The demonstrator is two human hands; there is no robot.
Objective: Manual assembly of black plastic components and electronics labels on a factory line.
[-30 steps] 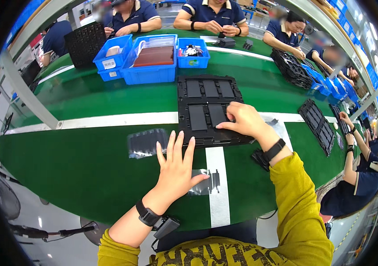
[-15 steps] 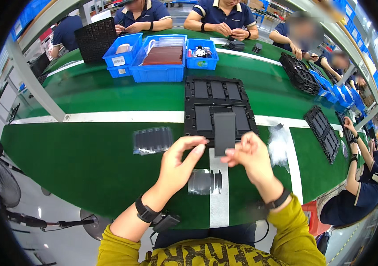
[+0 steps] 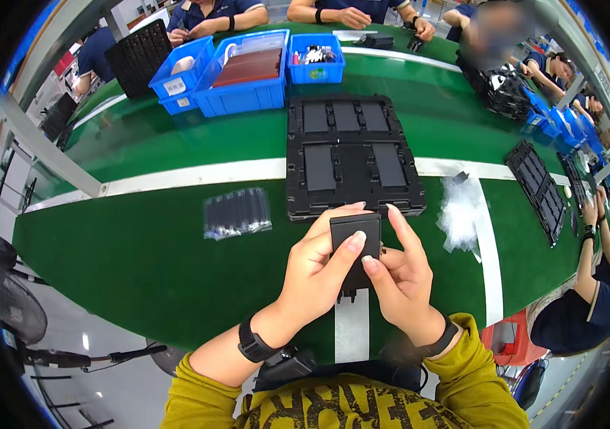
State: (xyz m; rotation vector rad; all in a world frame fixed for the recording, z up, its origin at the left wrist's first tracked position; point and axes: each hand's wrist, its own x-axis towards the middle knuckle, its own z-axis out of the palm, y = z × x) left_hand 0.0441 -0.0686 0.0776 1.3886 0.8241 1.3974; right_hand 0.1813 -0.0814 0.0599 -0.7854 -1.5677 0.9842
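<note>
A flat black rectangular panel (image 3: 345,268) is held tilted up in front of me, near the tray's front edge. My left hand (image 3: 312,264) grips it with the thumb across its face and the fingers behind. My right hand (image 3: 406,275) closes on its right edge with thumb and bent fingers, the index finger stretched upward. Small dark prongs (image 3: 348,294) show below the panel; I cannot tell whether they belong to it. Just beyond my hands lies a black moulded tray (image 3: 353,140) with dark panels in several pockets.
Clear film with dark strips (image 3: 237,213) lies left of the tray, and a heap of clear film pieces (image 3: 459,214) right of it. Blue bins (image 3: 244,99) stand at the back left. Another black tray (image 3: 536,191) lies at the right. Co-workers sit around the green table (image 3: 140,264).
The black panel has come off the tray's front part toward me, and both hands have closed on it. The strip film that lay in front of me no longer shows on the table.
</note>
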